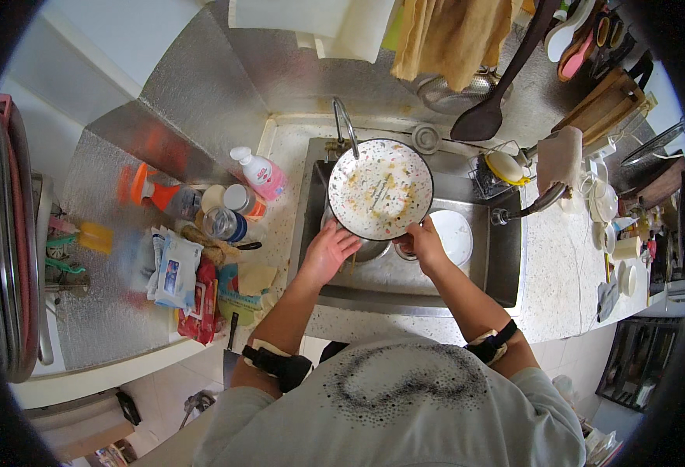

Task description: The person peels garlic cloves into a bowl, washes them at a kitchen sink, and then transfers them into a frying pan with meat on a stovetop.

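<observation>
A round speckled plate with a dark rim (381,190) is held over the metal sink (400,286), its face towards the camera, with yellowish-brown smears on it. My right hand (423,242) grips its lower right edge, fingers partly hidden behind it. My left hand (332,251) is at the lower left edge, palm up with the fingers spread; whether it bears any of the plate cannot be told. The curved spout of a small metal tap (347,124) reaches over the plate's upper left edge. Below, a white dish (452,236) and a metal bowl (371,251) lie in the sink, partly covered.
A pink pump bottle (260,173), an orange-headed spray bottle (173,195), jars and wipes packs (178,274) stand left of the sink. At its right are a larger faucet (529,211) and a wire rack with a sponge (504,168). A dark spatula (479,121) and cloths hang behind.
</observation>
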`<action>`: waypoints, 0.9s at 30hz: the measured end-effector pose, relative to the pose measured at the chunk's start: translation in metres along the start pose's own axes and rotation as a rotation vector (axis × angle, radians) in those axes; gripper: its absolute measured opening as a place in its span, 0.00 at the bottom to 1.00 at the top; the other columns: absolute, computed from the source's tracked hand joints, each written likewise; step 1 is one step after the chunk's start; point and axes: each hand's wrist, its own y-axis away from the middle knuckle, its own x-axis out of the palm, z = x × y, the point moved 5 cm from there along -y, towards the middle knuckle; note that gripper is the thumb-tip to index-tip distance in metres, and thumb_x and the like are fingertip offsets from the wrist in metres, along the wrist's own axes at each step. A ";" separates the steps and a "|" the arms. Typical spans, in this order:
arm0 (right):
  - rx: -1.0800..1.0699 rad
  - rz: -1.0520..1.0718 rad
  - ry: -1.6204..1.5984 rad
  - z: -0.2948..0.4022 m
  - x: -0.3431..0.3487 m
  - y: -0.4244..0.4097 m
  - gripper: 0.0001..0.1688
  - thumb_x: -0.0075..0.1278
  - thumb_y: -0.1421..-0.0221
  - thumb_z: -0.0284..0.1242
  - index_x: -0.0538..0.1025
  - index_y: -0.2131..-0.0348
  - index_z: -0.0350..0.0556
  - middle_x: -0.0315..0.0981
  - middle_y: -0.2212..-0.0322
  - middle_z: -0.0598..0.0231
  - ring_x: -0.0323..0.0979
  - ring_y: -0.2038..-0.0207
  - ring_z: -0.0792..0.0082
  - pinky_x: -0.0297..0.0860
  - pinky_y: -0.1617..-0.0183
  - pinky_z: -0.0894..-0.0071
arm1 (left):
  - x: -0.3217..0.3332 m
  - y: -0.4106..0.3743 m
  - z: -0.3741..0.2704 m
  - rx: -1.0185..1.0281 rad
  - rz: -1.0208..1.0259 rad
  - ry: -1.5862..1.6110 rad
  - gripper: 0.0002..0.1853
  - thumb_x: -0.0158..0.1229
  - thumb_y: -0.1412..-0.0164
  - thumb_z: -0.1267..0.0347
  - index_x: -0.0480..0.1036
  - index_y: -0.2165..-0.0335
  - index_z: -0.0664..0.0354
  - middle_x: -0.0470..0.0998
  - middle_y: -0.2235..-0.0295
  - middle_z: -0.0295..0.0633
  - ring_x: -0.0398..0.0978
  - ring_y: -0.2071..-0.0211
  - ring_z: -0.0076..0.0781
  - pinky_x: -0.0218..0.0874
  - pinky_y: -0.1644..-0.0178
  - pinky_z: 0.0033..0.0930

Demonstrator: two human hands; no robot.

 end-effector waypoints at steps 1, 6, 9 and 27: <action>-0.012 0.001 -0.002 -0.001 0.000 -0.003 0.21 0.38 0.50 0.26 0.56 0.55 0.42 0.71 0.69 0.58 0.72 0.75 0.69 0.65 0.73 0.73 | 0.010 -0.001 0.000 0.038 0.023 0.027 0.24 0.46 0.41 0.59 0.54 0.48 0.53 0.63 0.50 0.40 0.63 0.51 0.38 0.54 0.47 0.45; -0.045 0.045 -0.034 -0.014 -0.015 -0.017 0.21 0.38 0.49 0.27 0.57 0.55 0.42 0.71 0.68 0.58 0.72 0.71 0.69 0.66 0.71 0.73 | 0.029 -0.012 0.003 0.088 -0.001 -0.012 0.25 0.48 0.43 0.66 0.53 0.47 0.47 0.61 0.48 0.37 0.62 0.49 0.35 0.55 0.49 0.44; -0.050 0.163 -0.084 -0.010 -0.002 -0.033 0.19 0.38 0.49 0.27 0.59 0.55 0.43 0.71 0.68 0.59 0.72 0.69 0.70 0.66 0.70 0.74 | 0.031 -0.021 -0.018 0.122 -0.030 -0.068 0.28 0.50 0.45 0.70 0.51 0.47 0.46 0.61 0.49 0.36 0.62 0.49 0.33 0.57 0.50 0.44; 0.307 0.278 0.020 -0.016 0.026 -0.006 0.20 0.35 0.47 0.29 0.63 0.54 0.40 0.71 0.67 0.58 0.73 0.73 0.70 0.71 0.70 0.74 | -0.001 0.025 -0.018 0.081 -0.225 -0.216 0.30 0.49 0.47 0.73 0.48 0.47 0.51 0.64 0.54 0.40 0.67 0.57 0.31 0.64 0.56 0.41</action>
